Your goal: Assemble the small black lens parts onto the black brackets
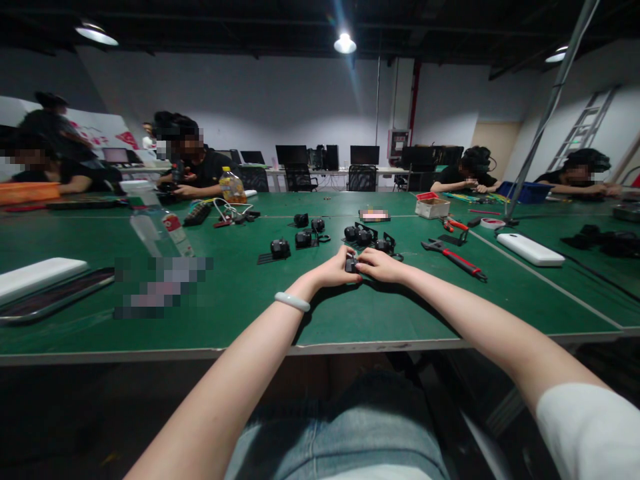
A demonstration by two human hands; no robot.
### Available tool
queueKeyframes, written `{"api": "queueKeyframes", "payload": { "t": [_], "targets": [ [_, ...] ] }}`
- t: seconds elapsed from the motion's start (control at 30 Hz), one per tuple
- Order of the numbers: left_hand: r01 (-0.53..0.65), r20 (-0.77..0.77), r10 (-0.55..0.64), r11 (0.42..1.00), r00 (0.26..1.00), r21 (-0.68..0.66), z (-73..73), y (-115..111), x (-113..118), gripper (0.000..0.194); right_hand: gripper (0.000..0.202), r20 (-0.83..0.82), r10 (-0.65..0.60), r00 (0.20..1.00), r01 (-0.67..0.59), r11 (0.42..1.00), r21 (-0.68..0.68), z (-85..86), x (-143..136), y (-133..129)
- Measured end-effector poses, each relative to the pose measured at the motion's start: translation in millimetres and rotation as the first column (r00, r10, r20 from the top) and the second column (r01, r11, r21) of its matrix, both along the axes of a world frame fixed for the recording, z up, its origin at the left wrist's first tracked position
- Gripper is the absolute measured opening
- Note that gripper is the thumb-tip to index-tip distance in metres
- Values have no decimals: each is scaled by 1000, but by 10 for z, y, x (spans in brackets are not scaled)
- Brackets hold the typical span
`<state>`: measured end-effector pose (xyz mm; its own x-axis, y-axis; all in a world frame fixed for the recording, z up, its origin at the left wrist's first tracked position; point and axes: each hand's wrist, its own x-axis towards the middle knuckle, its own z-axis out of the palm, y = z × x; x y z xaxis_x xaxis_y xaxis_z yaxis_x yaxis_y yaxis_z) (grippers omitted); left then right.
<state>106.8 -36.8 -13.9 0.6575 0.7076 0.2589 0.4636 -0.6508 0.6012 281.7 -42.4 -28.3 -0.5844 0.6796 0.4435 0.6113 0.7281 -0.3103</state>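
Observation:
On the green table (240, 300) in front of me, my left hand (334, 270) is closed around a small black part (351, 263), whose exact kind I cannot make out. My right hand (383, 265) has its fingers pinched on the same part from the other side. Just beyond both hands stands a cluster of black camera-like units (364, 233) with flat black brackets. More of these black units (303, 238) sit to the left, one of them (280, 249) on a slotted plate. A pale bangle (292, 301) circles the left wrist.
To the right lie an adjustable wrench (456, 260), red pliers (453, 225) and a white power bank (530, 249). A clear bottle (150, 217) and a phone (57, 295) are at left. A metal pole (543, 127) rises at right. Several people sit across the table.

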Motion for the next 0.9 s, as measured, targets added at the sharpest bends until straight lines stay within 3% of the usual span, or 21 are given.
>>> {"api": "queueKeyframes", "payload": {
  "t": [0.67,0.77,0.9],
  "targets": [
    [-48,-12,49,999,999,13,23,-17,10,60,27,-73,-76,994,70,994,-80,27,-30,-3],
    [-31,-6,31,999,1000,20,21,-16,12,58,20,-150,-45,988,31,995,-93,31,-19,-30],
    [-7,2,6,1000,1000,15,25,-21,9,57,34,-206,17,978,-27,999,-44,34,-16,-82]
  ]
}}
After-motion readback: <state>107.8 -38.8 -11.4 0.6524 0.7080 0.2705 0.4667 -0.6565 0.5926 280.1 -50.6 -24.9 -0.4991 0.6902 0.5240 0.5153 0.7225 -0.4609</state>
